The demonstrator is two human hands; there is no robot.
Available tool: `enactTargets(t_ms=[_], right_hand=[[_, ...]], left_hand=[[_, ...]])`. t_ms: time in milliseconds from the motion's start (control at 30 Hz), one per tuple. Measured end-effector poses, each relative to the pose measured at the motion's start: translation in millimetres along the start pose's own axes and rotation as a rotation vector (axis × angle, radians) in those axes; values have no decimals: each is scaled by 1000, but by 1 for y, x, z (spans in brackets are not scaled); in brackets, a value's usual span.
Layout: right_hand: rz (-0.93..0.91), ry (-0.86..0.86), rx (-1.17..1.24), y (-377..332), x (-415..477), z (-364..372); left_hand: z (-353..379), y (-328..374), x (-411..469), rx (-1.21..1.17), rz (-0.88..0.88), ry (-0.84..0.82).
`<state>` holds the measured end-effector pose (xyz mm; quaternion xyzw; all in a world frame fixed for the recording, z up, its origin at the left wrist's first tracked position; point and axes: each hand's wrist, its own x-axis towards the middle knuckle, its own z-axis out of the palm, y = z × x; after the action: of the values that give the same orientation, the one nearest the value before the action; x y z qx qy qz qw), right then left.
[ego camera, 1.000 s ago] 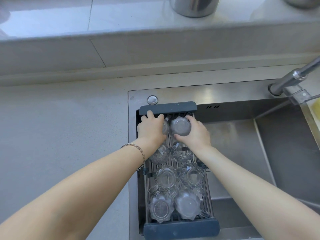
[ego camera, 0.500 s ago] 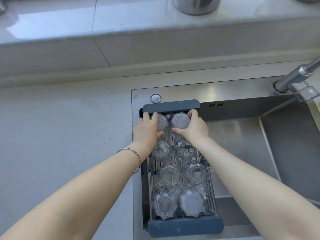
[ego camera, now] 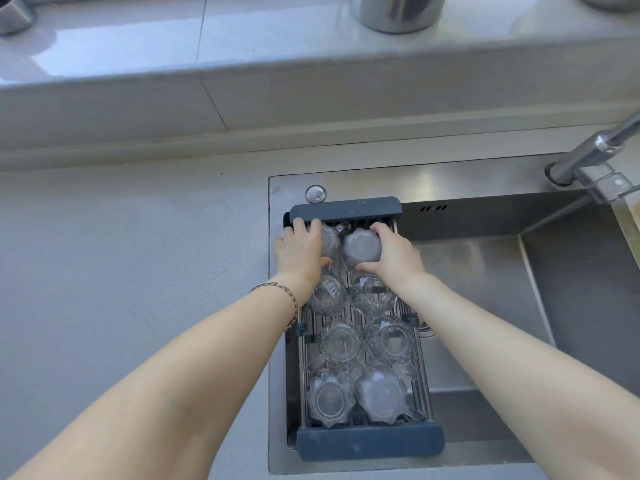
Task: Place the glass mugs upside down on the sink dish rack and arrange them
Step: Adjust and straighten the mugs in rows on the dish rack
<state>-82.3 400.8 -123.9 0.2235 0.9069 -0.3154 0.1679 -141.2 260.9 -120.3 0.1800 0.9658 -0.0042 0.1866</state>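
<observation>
Dish rack: a dark blue-grey rack (ego camera: 370, 441) with metal bars spans the left part of the steel sink (ego camera: 491, 292), its far end bar just below the sink's far rim and its near end bar at the near rim.
Glass mugs: eight clear mugs stand upside down on the rack in two columns of four, bases up, packed close together.
Far-left mug: the far-left mug (ego camera: 329, 241) sits just beside the rack's far end bar, its handle pointing far and slightly right; much of it is covered by the hand.
Far-right mug: the far-right mug (ego camera: 362, 247) stands touching or nearly touching its left neighbour, its scalloped base fully in view.
Left hand: the left hand (ego camera: 300, 252) wraps around the far-left mug from the left, fingers over the far side and thumb on the near side, gripping it; a beaded bracelet (ego camera: 287, 296) circles the wrist.
Right hand: the right hand (ego camera: 394, 256) curls around the far-right mug from the right, fingers at the far edge and thumb at the near edge, gripping it.
Other mugs: the six nearer mugs stand untouched, partly beneath the forearms.
Surroundings: a grey countertop (ego camera: 121, 271) lies to the left, a chrome faucet (ego camera: 595, 150) rises at the far right, and metal containers stand on the far ledge.
</observation>
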Motion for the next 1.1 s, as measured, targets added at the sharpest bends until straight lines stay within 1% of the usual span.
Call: enactTargets(t_ms=[100,167,200,233,300,333,367,533,667,800,967,1100], right_hand=[[31,-7,48,1,1,-1],[29,-13,93,3,-1,0],[23,-17,108,5,-4,1],[25,-21,111,6,-8,3],[40,-18,87,10,-20,7],[46,-12,68,12,-27,10],[48,-3,47,15,-35,12],[47,16,13,21,-58,23],[71,30,50,19,-59,24],[50,20,47,17,-58,25],[63,6,58,18,-57,24],[65,5,63,20,-57,24]], left_hand=[[-2,-2,-8,-39,9,34],[-6,-3,-19,-64,76,85],[-8,-3,-27,-71,109,75],[-7,-2,-36,-77,114,26],[-1,0,-55,-88,52,-133],[3,2,-62,-100,19,-194],[9,4,-68,-115,-1,-222],[15,15,-69,-185,-75,-147],[4,15,-74,-72,3,-144],[-11,9,-77,11,92,-116],[-22,6,-80,226,274,-166],[-30,8,-79,284,320,-185]])
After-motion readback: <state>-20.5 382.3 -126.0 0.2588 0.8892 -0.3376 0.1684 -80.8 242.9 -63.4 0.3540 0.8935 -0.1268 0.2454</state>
